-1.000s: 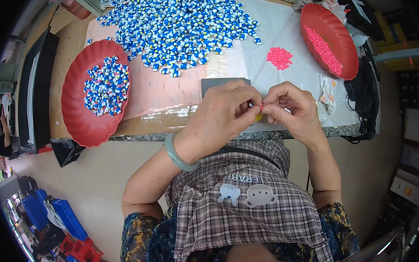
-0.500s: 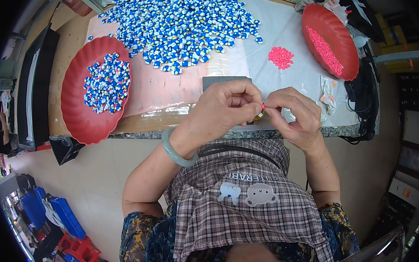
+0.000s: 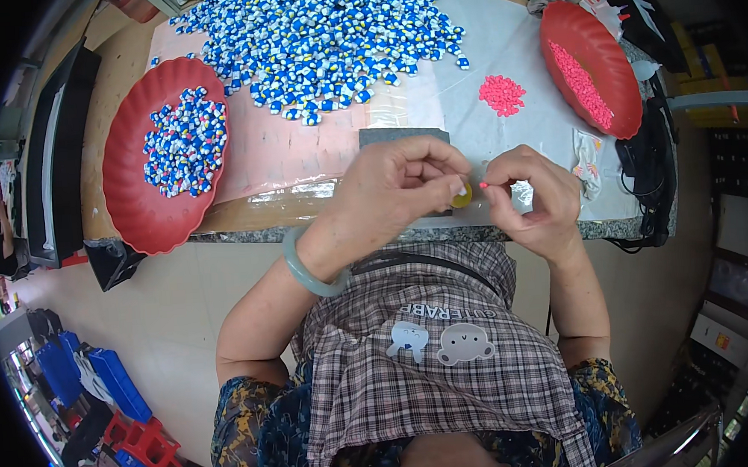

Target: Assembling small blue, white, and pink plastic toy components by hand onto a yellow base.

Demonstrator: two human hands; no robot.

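My left hand (image 3: pixel 392 181), with a pale green bangle at its wrist, is closed, thumb and forefinger pinching a small white piece (image 3: pixel 462 190). Most of that piece is hidden by the fingers. Just under those fingertips a round yellow thing (image 3: pixel 461 200) partly shows; I cannot tell whether it is held. A small gap away, my right hand (image 3: pixel 539 198) pinches a tiny pink piece (image 3: pixel 483 186) between thumb and forefinger. Below the left hand lies a dark grey mat (image 3: pixel 402 135). To its right, a little heap of similar pink pieces (image 3: pixel 502 95) rests on the table.
A large pile of small blue-and-white pieces (image 3: pixel 320 44) covers the far table. At left, a red scalloped bowl (image 3: pixel 137 209) holds more, with pink bits. Another red bowl (image 3: pixel 608 69) at right contains pink pieces. A crumpled wrapper (image 3: pixel 588 165) lies near the right edge.
My hands have drawn slightly apart. The pink piece, earlier between both hands' fingertips, is now in my right hand's pinch, away from the left.
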